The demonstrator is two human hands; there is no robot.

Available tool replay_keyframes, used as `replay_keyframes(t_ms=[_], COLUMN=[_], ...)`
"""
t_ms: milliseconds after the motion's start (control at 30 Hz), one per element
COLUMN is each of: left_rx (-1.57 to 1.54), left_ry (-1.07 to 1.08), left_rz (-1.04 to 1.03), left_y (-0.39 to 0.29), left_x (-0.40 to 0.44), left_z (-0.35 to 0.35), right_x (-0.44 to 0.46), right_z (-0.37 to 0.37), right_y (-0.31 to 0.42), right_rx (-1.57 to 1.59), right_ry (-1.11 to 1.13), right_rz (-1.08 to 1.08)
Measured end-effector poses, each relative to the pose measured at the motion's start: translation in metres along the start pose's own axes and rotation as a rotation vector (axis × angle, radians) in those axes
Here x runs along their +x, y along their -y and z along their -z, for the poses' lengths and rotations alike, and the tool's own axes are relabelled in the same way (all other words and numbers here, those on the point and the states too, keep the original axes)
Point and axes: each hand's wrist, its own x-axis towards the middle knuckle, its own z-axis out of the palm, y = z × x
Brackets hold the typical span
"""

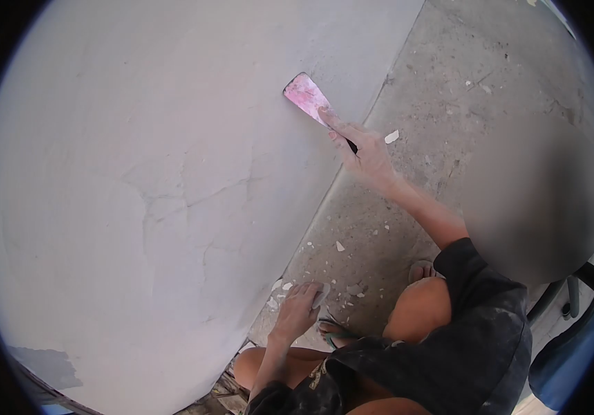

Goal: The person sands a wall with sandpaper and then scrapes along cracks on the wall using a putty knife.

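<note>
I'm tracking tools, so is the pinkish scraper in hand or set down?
In hand: the right hand holds the scraper by its dark handle. Whether it touches the wall, I cannot tell.

It looks like a building site or a room under repair — the pale wall [103, 138] at left has cracks [186, 205] and a darker grey patch [46, 366] at its near end; the dusty grey floor [442, 76] at right has scattered white flakes [340, 246]; a scraper [305, 98] is out.
</note>
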Motion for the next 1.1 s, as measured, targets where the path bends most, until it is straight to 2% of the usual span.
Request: replay_keyframes(t_ms=[100, 200, 300, 467, 700, 833, 1000, 1100], left_rx=[-0.014, -0.011, -0.005, -0.032, -0.039, -0.015, -0.029, -0.023], left_ry=[-0.004, -0.001, 0.043, 0.051, 0.048, 0.027, 0.053, 0.035], left_rz=[-0.011, -0.020, -0.003, 0.011, -0.013, -0.025, 0.007, 0.017], left_y=[-0.001, -0.002, 0.002, 0.003, 0.011, 0.009, 0.005, 0.004], left_x=[0.001, 0.008, 0.004, 0.013, 0.013, 0.021, 0.015, 0.017], left_z=[0.000, 0.000, -0.003, -0.001, -0.010, -0.004, -0.007, -0.003], right_x=[-0.003, 0.023, 0.052, 0.023, 0.004, 0.001, -0.005, -0.014], right_z=[0.007, 0.010, 0.037, 0.019, 0.026, 0.008, 0.022, 0.008], right_y=[-0.009, -0.019, 0.016, -0.015, -0.002, -0.023, -0.016, -0.030], right_rx=[-0.015, 0.056, 0.064, 0.004, -0.029, 0.001, -0.105, -0.081], right_ry=[-0.052, -0.194, -0.105, -0.064, 0.072, -0.052, 0.010, -0.106], right_rz=[-0.082, 0.132, -0.128, -0.077, -0.222, -0.066, -0.131, 0.013])
